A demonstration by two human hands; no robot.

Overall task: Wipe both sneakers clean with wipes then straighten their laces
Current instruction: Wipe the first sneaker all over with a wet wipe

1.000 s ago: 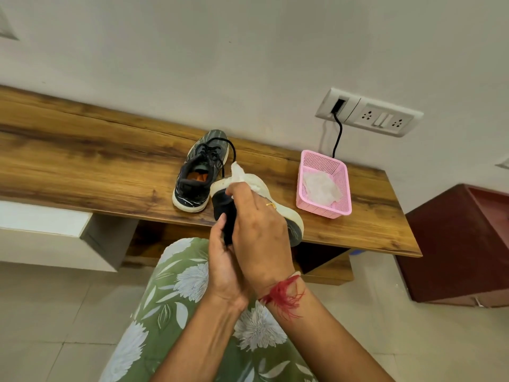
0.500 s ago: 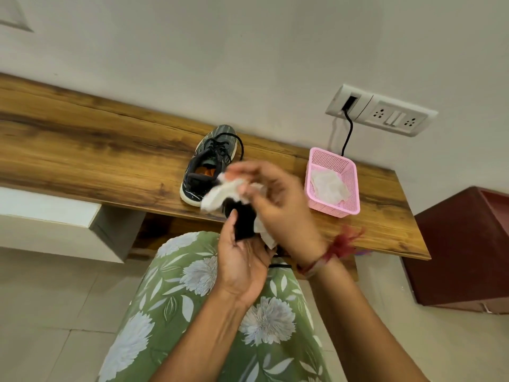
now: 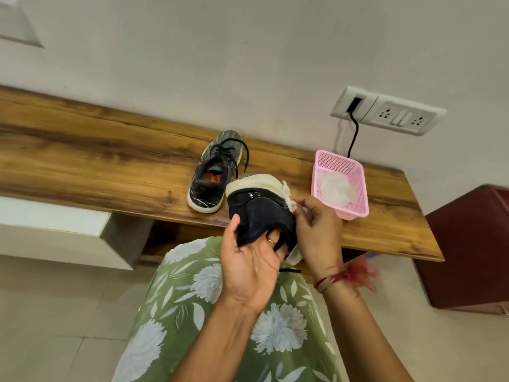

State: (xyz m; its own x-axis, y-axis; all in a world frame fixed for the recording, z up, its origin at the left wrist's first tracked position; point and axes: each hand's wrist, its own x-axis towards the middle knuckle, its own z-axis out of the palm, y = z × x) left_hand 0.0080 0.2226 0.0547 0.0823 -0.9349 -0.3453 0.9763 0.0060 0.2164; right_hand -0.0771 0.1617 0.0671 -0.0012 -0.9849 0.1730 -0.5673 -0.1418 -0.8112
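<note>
My left hand (image 3: 249, 267) grips a dark sneaker (image 3: 259, 210) by its heel collar, fingers inside the opening, holding it up in front of the shelf with its white sole turned away from me. My right hand (image 3: 316, 230) pinches a white wipe (image 3: 287, 195) against the sneaker's right side near the sole. The second sneaker (image 3: 216, 172), grey and black with loose black laces, stands upright on the wooden shelf (image 3: 96, 161) just behind the held one.
A pink mesh basket (image 3: 340, 164) with crumpled white wipes sits on the shelf at the right, below a wall socket with a black cable (image 3: 354, 133). A dark red cabinet (image 3: 468, 249) stands at the far right. My green floral lap lies below.
The held sneaker has been turned so its heel faces me. My right hand moved from the heel top round to the sneaker's right side with the wipe.
</note>
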